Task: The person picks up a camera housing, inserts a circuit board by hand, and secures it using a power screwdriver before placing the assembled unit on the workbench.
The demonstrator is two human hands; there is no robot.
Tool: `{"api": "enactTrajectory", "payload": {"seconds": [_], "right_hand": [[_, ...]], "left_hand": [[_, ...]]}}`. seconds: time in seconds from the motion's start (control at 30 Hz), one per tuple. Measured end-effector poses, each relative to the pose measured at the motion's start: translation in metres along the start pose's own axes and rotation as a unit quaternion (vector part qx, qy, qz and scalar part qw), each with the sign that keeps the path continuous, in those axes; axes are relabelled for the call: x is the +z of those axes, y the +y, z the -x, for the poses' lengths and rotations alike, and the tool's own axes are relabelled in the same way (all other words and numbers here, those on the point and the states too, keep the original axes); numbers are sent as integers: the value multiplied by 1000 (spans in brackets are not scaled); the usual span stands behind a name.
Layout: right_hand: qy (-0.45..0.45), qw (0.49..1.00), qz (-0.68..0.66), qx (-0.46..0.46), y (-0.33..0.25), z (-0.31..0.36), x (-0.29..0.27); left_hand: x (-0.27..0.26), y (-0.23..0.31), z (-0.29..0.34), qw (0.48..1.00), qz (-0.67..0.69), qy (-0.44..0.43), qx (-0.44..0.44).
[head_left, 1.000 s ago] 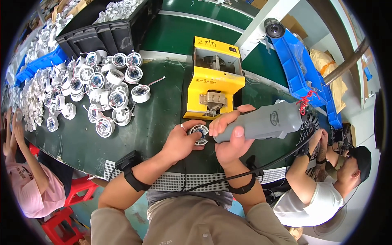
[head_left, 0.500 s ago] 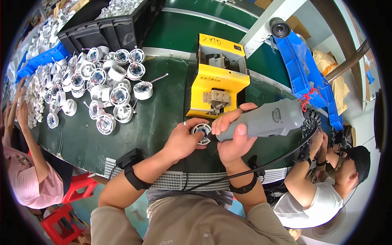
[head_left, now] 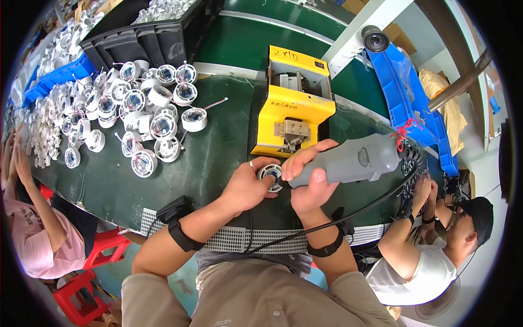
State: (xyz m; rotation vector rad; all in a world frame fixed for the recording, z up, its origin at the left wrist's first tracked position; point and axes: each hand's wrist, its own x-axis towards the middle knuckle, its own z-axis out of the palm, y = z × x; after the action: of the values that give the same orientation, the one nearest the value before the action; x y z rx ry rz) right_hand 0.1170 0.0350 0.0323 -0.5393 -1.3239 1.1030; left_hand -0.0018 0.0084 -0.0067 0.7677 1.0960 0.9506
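Note:
My left hand (head_left: 248, 188) grips a round white housing (head_left: 270, 176) with a circuit board inside, holding it just in front of the yellow machine. In my right hand (head_left: 311, 182) is a grey electric screwdriver (head_left: 354, 159), lying nearly level, its nose pointing left at the housing. The tip meets the housing's right side, though the exact contact is hidden by fingers. Behind my hands stands the yellow screw feeder (head_left: 294, 103), with a metal block on its front. Several similar white housings (head_left: 163, 126) with thin wires are heaped on the green table to the left.
A black crate (head_left: 147, 46) of white parts stands at the back left, beside a blue bin (head_left: 60, 79). A blue tray (head_left: 403, 98) is at the right. A black cable (head_left: 348, 218) crosses near my right forearm. Co-workers sit left and right; red stools (head_left: 106, 248) stand at left.
The view has shifted slightly, so the housings and feeder sit a little farther right. The screwdriver's rear end has swung slightly left and down. Both hands keep their grip.

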Motion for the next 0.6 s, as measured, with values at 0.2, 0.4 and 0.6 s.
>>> {"api": "enactTrajectory", "payload": {"seconds": [0.2, 0.4, 0.6], "right_hand": [[-82, 997, 6, 11, -3, 7, -13], [135, 958, 244, -62, -11, -39, -99], [270, 635, 709, 146, 10, -63, -267]], "left_hand": [[-7, 6, 5, 990, -120, -18, 68], [-58, 65, 39, 809, -440, 327, 212], [-85, 63, 37, 724, -427, 439, 317]]}}
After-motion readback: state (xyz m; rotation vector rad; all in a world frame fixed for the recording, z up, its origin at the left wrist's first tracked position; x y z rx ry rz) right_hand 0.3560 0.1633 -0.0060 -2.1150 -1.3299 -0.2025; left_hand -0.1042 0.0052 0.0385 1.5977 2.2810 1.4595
